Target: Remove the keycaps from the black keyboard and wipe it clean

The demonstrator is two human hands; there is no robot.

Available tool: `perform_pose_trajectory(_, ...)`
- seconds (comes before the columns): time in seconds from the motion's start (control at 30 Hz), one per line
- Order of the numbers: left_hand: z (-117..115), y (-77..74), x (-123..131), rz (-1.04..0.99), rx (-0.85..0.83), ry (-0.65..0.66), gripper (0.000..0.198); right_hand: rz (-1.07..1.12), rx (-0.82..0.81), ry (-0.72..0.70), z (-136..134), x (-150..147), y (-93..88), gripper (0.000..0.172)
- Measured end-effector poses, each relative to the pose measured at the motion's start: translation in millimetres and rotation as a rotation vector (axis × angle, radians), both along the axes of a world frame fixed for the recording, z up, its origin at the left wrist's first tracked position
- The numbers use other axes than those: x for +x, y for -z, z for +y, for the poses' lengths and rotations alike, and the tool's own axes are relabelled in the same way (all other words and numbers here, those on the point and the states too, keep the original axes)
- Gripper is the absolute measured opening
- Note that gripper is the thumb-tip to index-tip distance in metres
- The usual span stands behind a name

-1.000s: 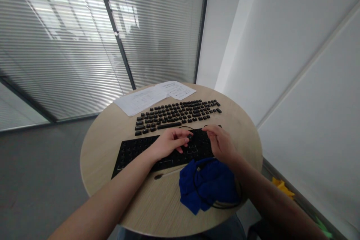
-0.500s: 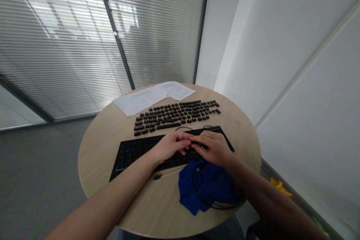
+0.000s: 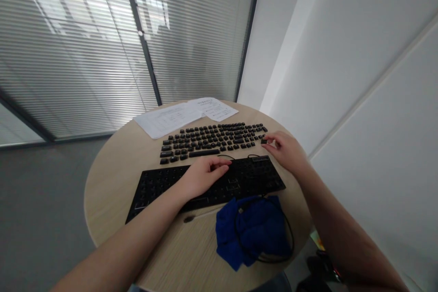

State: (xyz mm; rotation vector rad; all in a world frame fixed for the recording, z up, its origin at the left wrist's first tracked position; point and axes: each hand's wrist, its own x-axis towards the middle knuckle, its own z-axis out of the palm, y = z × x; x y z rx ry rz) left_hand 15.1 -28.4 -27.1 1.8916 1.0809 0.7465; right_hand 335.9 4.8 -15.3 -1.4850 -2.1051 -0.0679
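Note:
A black keyboard base (image 3: 246, 178) with no keycaps lies across the round table. My left hand (image 3: 202, 174) rests over its middle, fingers stretched out and holding nothing visible. Beyond the base, black keycaps (image 3: 210, 138) are laid out in rows, a long spacebar (image 3: 204, 153) among them. At the right end of these rows, my right hand (image 3: 285, 148) pinches a black keycap (image 3: 263, 141) between thumb and fingers. The keycap is at or just above the tabletop; I cannot tell which.
A blue cloth (image 3: 256, 228) with a black cable (image 3: 288, 228) over it lies near the table's (image 3: 178, 260) front. Beside it is a thin pale stick with a dark end (image 3: 188, 219). Printed papers (image 3: 171, 118) lie at the back. A white wall (image 3: 369, 77) stands to the right.
My right hand has left my left hand at the keyboard base and moved right and away, to the end of the keycap rows. My left hand stays over the base, its fingers now straighter.

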Motion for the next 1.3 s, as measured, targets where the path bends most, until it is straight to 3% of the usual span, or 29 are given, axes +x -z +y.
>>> perform_pose_trajectory(0.17,-6,-10.7,0,0.152,0.129,0.024,0.033,-0.088,-0.2,0.07,72,39,4.8,0.008)
perform_pose_trajectory(0.33,-9,-12.0,-1,0.163,0.118,0.038,0.032,-0.111,-0.332,0.007,103,34,26.9,0.01)
perform_pose_trajectory(0.7,-15,-26.5,-8,0.161,0.137,0.07,0.03,-0.034,-0.361,-0.014,105,40,47.8,0.019)
perform_pose_trajectory(1.3,-16,-25.4,-10,0.147,0.273,0.093,0.025,0.093,-0.332,-0.003,98,37,56.1,0.029)
